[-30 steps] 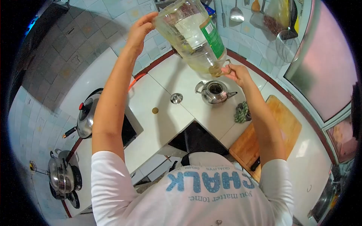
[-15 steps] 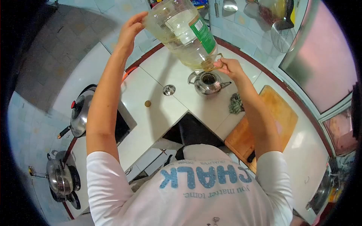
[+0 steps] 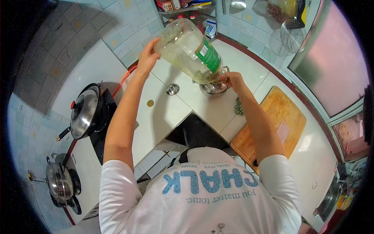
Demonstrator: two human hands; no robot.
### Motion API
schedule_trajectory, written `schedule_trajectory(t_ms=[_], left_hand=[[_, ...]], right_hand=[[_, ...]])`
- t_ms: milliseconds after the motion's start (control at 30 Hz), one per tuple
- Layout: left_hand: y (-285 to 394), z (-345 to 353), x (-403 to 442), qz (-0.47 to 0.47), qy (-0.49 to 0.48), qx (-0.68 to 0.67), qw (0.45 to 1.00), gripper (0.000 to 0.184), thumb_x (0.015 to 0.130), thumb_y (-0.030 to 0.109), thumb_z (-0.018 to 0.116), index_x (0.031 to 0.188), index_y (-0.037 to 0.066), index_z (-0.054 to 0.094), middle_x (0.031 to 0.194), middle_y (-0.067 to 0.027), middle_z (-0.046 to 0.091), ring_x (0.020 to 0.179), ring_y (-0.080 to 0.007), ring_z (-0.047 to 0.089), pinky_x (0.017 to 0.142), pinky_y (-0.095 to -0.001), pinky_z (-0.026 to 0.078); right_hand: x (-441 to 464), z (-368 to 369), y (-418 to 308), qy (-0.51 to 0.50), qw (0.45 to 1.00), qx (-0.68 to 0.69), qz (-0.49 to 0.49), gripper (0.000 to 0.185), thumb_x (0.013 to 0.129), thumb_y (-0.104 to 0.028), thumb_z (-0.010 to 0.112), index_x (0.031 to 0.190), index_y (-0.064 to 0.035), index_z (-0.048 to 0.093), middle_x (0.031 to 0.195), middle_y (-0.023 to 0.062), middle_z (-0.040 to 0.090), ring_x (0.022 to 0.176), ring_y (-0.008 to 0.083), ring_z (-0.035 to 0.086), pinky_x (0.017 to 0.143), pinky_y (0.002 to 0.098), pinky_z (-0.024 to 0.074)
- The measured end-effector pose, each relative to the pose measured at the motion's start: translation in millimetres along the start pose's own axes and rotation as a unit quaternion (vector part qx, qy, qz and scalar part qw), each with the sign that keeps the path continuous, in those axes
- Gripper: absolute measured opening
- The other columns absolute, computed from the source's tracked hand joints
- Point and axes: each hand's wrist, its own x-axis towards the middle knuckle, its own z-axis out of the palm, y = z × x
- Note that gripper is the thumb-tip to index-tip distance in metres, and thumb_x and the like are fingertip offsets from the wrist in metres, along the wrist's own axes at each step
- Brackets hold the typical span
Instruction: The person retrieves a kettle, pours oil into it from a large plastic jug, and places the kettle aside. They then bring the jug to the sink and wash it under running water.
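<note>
A big clear plastic jug with a green label is tilted over a small steel pot, its neck end low and to the right. Some yellowish liquid shows inside it. My left hand supports the jug's raised base end, fingers against its side. Near the neck, my right hand is closed around the handle. The jug hides the pot's opening, so I cannot tell whether liquid runs out. A round metal lid and a small yellowish cap lie on the counter to the left.
A wooden cutting board lies at the right, with a green scrubber beside it. On the left stand a lidded wok and a steel pot with a lid. A shelf of packets fills the back corner.
The jug has come down closer to the steel pot and now covers its opening. Both hands have moved lower with it, and more of the back shelf shows.
</note>
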Motion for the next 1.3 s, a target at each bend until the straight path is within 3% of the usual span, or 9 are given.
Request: schedule_trajectory(t_ms=[100, 333, 433, 533, 733, 833, 933, 1033, 1300], left_hand=[[10, 4, -7, 0.006, 0.024, -0.061, 0.998, 0.06, 0.066, -0.003, 0.049, 0.126, 0.009, 0.048, 0.113, -0.0044, 0.051, 0.087, -0.0141, 0.05, 0.076, -0.0251, 0.042], [16, 8, -5, 0.033, 0.019, -0.063, 0.997, 0.062, 0.066, -0.003, 0.048, 0.127, 0.01, 0.045, 0.122, -0.0076, 0.045, 0.107, -0.0182, 0.047, 0.082, -0.0273, 0.042], [26, 9, -6, 0.002, 0.02, -0.097, 0.995, 0.063, 0.069, 0.001, 0.047, 0.132, 0.01, 0.041, 0.133, -0.0063, 0.041, 0.122, -0.0201, 0.037, 0.095, -0.0307, 0.034], [14, 9, 2, 0.054, 0.011, 0.052, 0.997, 0.06, 0.067, -0.001, 0.051, 0.127, 0.008, 0.044, 0.125, -0.0088, 0.044, 0.105, -0.018, 0.048, 0.084, -0.0297, 0.042], [22, 10, 3, 0.049, 0.026, -0.05, 0.997, 0.059, 0.068, 0.002, 0.053, 0.126, 0.007, 0.044, 0.121, -0.0097, 0.048, 0.095, -0.0164, 0.052, 0.082, -0.0276, 0.043], [23, 11, 6, 0.027, 0.008, 0.099, 0.995, 0.058, 0.068, 0.004, 0.054, 0.126, 0.007, 0.044, 0.123, -0.0117, 0.047, 0.098, -0.0202, 0.053, 0.084, -0.0291, 0.042], [36, 13, 2, 0.039, 0.011, -0.031, 0.999, 0.058, 0.069, 0.007, 0.055, 0.126, 0.008, 0.044, 0.13, -0.0151, 0.043, 0.108, -0.0259, 0.05, 0.088, -0.0315, 0.04], [20, 17, 12, 0.084, -0.021, 0.087, 0.992, 0.059, 0.069, 0.009, 0.056, 0.127, 0.008, 0.043, 0.134, -0.0176, 0.039, 0.119, -0.0298, 0.042, 0.093, -0.034, 0.037], [23, 22, 10, 0.095, -0.012, 0.097, 0.991, 0.062, 0.07, 0.012, 0.056, 0.13, 0.01, 0.04, 0.133, -0.0179, 0.04, 0.125, -0.0294, 0.037, 0.099, -0.0356, 0.033]], right_hand=[[-13, 29, -15, 0.106, 0.991, -0.079, -0.003, 0.024, 0.086, -0.017, 0.049, 0.095, 0.0035, 0.057, 0.089, 0.0131, 0.064, 0.08, 0.0213, 0.063, 0.073, 0.0315, 0.0507], [-10, 34, -13, 0.093, 0.992, -0.091, 0.0, 0.024, 0.089, -0.016, 0.046, 0.096, 0.0051, 0.056, 0.087, 0.0135, 0.065, 0.077, 0.02, 0.063, 0.067, 0.0293, 0.0514], [-15, 40, -12, 0.113, 0.991, -0.073, -0.02, 0.021, 0.087, -0.014, 0.049, 0.091, 0.0057, 0.057, 0.082, 0.0138, 0.065, 0.071, 0.0194, 0.062, 0.06, 0.0272, 0.0509], [-19, 38, -6, 0.123, 0.991, -0.04, -0.031, 0.017, 0.082, -0.01, 0.054, 0.081, 0.0064, 0.06, 0.076, 0.0137, 0.064, 0.06, 0.0184, 0.061, 0.05, 0.0252, 0.0491], [-15, 29, -5, 0.08, 0.994, -0.068, -0.041, 0.023, 0.09, -0.015, 0.047, 0.094, 0.0056, 0.057, 0.084, 0.012, 0.065, 0.075, 0.0193, 0.064, 0.062, 0.0269, 0.051], [-11, 26, -9, 0.09, 0.991, -0.095, -0.016, 0.022, 0.089, -0.014, 0.048, 0.093, 0.006, 0.057, 0.083, 0.0123, 0.065, 0.073, 0.0193, 0.064, 0.061, 0.027, 0.0507], [-15, 32, -10, 0.09, 0.993, -0.063, -0.036, 0.022, 0.089, -0.013, 0.048, 0.094, 0.0073, 0.056, 0.083, 0.0132, 0.064, 0.07, 0.0197, 0.063, 0.06, 0.0283, 0.0509], [-18, 23, 3, 0.089, 0.993, -0.076, -0.021, 0.024, 0.088, -0.013, 0.048, 0.094, 0.0089, 0.056, 0.083, 0.0141, 0.064, 0.068, 0.0201, 0.063, 0.058, 0.0289, 0.0512], [-17, 26, 7, 0.118, 0.991, -0.069, -0.003, 0.025, 0.088, -0.013, 0.048, 0.093, 0.0102, 0.056, 0.084, 0.0158, 0.064, 0.068, 0.0202, 0.063, 0.053, 0.0253, 0.0511]])
